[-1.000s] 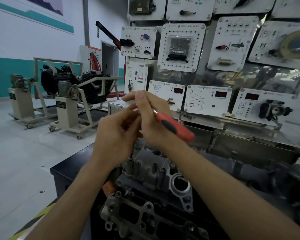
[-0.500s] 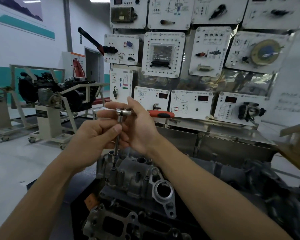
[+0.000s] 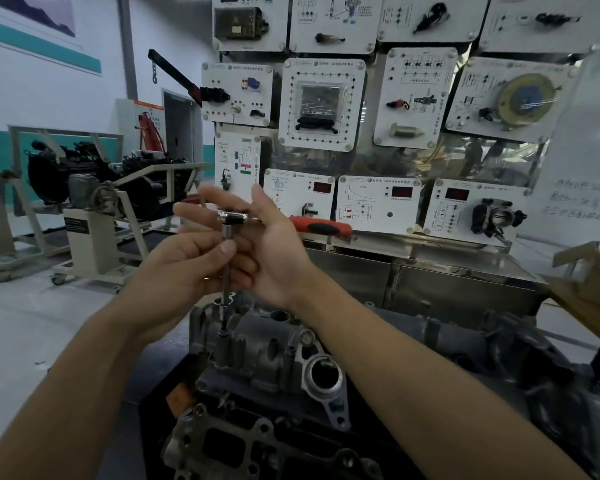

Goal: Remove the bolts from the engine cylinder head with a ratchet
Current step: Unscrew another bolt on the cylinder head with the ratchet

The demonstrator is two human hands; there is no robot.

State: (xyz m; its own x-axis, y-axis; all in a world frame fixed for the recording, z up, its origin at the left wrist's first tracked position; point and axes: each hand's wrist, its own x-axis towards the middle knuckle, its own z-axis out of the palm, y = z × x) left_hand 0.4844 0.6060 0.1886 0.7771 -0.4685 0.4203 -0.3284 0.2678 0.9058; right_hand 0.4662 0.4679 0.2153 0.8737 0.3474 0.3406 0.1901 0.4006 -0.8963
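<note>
The left hand (image 3: 184, 268) pinches the upright extension bar (image 3: 226, 289) over the cylinder head (image 3: 267, 355). At its 12 o'clock end, the right hand (image 3: 278, 258), fingers straight, cradles the red-handled ratchet (image 3: 321, 227).

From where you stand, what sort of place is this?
Most likely a car-mechanics training workshop. White teaching boards with car parts fixed to them cover the wall, an engine sits on a wheeled stand, and up front a ratchet is set on an engine part.
</note>
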